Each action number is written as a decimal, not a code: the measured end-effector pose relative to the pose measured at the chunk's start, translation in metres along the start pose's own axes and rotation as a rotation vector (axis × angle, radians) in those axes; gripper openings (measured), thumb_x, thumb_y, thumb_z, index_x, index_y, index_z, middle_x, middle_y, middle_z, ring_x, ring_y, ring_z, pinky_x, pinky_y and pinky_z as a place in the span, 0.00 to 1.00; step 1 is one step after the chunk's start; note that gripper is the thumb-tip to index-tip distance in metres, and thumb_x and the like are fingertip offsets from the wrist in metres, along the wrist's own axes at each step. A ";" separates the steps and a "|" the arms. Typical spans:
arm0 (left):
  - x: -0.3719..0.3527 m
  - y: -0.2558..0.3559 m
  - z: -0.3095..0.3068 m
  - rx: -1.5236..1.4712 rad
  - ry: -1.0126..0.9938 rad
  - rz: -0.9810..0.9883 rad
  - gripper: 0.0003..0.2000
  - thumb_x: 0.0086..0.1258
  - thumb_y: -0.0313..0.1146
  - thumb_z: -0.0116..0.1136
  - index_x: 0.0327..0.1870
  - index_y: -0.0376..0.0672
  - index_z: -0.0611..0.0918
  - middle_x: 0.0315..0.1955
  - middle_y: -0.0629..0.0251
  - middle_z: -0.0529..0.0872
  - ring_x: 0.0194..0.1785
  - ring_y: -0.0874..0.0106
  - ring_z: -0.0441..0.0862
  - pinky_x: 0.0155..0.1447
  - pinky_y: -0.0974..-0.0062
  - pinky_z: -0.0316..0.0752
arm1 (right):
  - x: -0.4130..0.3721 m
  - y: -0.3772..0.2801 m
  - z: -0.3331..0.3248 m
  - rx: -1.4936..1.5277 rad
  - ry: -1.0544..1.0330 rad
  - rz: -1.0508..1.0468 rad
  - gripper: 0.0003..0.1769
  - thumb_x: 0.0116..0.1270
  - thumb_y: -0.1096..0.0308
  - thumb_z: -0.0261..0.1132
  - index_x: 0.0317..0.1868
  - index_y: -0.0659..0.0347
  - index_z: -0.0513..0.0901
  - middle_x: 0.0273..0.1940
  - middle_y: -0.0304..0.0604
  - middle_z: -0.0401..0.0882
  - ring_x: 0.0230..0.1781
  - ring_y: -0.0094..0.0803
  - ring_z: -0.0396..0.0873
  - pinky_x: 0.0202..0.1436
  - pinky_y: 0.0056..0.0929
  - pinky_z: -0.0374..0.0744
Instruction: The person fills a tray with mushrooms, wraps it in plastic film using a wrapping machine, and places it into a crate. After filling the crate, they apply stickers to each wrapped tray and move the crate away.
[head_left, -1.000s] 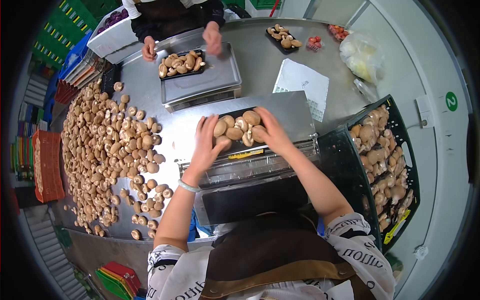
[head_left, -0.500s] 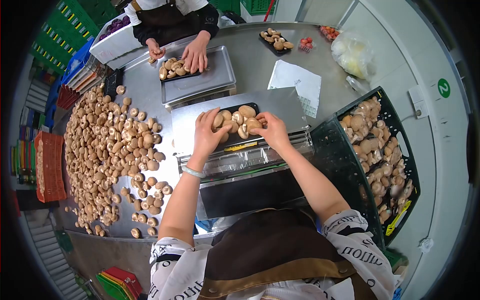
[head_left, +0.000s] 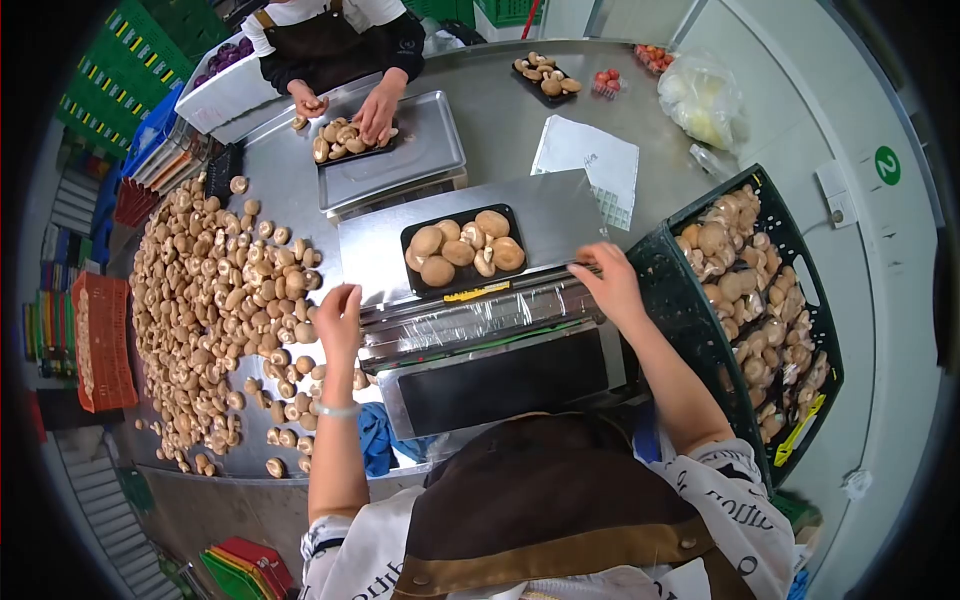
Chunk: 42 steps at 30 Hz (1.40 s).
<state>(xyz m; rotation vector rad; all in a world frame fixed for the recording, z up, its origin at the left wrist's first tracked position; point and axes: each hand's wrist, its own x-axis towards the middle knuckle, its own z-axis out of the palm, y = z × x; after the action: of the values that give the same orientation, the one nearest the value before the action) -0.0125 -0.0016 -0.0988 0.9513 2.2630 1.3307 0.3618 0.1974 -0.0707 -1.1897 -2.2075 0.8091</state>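
Note:
A black tray (head_left: 413,282) of shiitake mushrooms (head_left: 458,252) rests on the metal top of a film wrapper (head_left: 375,258), by a yellow label at its front edge. Apart from the tray, my left hand (head_left: 338,318) is at the wrapper's left end, empty, its fingers pointing up and loosely curved. Over at the right end, my right hand (head_left: 612,284) has bent, parted fingers, close to the edge of the metal plate. Clear film (head_left: 470,321) stretches along the wrapper's front between my hands, above a dark panel (head_left: 505,377).
Loose mushrooms (head_left: 215,310) are heaped at left. A dark crate (head_left: 822,330) of bagged mushrooms stands at right. Across the table a co-worker's hands (head_left: 380,108) handle mushrooms in a tray on a scale (head_left: 445,150). Paper (head_left: 585,158) and another mushroom tray (head_left: 548,88) lie behind.
Both hands have let go of the mushroom tray and moved apart toward me, the left to the wrapper's left end, the right to its right end. The tray stays on the plate.

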 end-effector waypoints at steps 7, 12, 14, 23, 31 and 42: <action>-0.069 0.000 0.028 0.579 0.097 0.105 0.12 0.54 0.41 0.72 0.22 0.41 0.87 0.24 0.61 0.82 0.36 0.57 0.77 0.44 0.59 0.69 | -0.039 0.004 0.051 -0.425 0.039 0.010 0.18 0.59 0.54 0.71 0.29 0.62 0.83 0.30 0.44 0.77 0.40 0.43 0.76 0.49 0.40 0.70; -0.051 0.006 0.017 0.038 -0.338 -0.259 0.10 0.68 0.36 0.62 0.31 0.39 0.82 0.24 0.69 0.78 0.33 0.72 0.75 0.42 0.71 0.68 | -0.023 0.004 0.025 0.019 -0.296 0.231 0.14 0.67 0.62 0.64 0.30 0.64 0.78 0.27 0.43 0.77 0.28 0.39 0.76 0.35 0.30 0.72; -0.037 0.018 -0.017 -0.497 -0.562 -0.306 0.10 0.73 0.34 0.54 0.30 0.43 0.74 0.24 0.71 0.77 0.32 0.76 0.74 0.43 0.76 0.69 | -0.021 0.002 -0.006 0.700 -0.477 0.356 0.12 0.70 0.64 0.61 0.31 0.63 0.76 0.26 0.37 0.74 0.27 0.27 0.71 0.34 0.24 0.69; 0.058 0.116 -0.015 -1.210 -0.408 -0.004 0.09 0.79 0.38 0.47 0.42 0.43 0.73 0.54 0.44 0.80 0.59 0.58 0.78 0.67 0.62 0.70 | 0.078 -0.075 -0.009 1.466 -0.010 0.023 0.06 0.77 0.68 0.52 0.40 0.61 0.71 0.38 0.44 0.79 0.44 0.37 0.77 0.64 0.39 0.70; 0.083 0.032 0.097 -0.069 -0.371 0.096 0.07 0.77 0.33 0.50 0.41 0.39 0.72 0.32 0.61 0.82 0.36 0.70 0.78 0.46 0.74 0.74 | 0.140 -0.006 0.106 0.036 -0.340 0.021 0.10 0.73 0.66 0.56 0.43 0.65 0.69 0.39 0.56 0.81 0.44 0.51 0.80 0.49 0.42 0.76; 0.028 0.046 0.060 -0.157 -0.670 -0.196 0.18 0.77 0.43 0.51 0.43 0.32 0.81 0.34 0.63 0.83 0.38 0.75 0.75 0.46 0.74 0.71 | 0.072 -0.003 0.074 0.259 -0.405 -0.155 0.22 0.71 0.51 0.60 0.40 0.66 0.83 0.36 0.53 0.82 0.37 0.43 0.80 0.43 0.37 0.75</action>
<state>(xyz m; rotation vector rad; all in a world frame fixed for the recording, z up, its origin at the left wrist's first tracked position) 0.0204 0.0714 -0.0882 0.9163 1.6640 0.9072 0.2753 0.2381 -0.1096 -0.7699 -2.3749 1.3157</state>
